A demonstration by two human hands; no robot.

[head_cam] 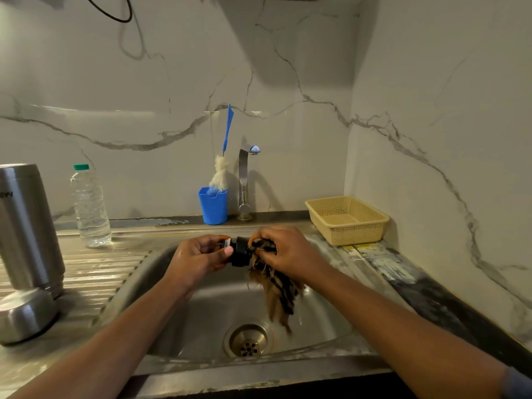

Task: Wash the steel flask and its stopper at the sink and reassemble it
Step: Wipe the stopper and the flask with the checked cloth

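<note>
Only one piece of lettering can be made out, on the brushed body of the steel flask (27, 226) standing on the drainboard (95, 272) at the left. It sits in the upper part of the flask wall, dark on the metal, running across it. Just two characters show — the last looks like a W, the one before it like an E. The left edge of the view cuts off the rest, so the whole word or brand cannot be read — nor whether the letters stand upright or inverted.
</note>
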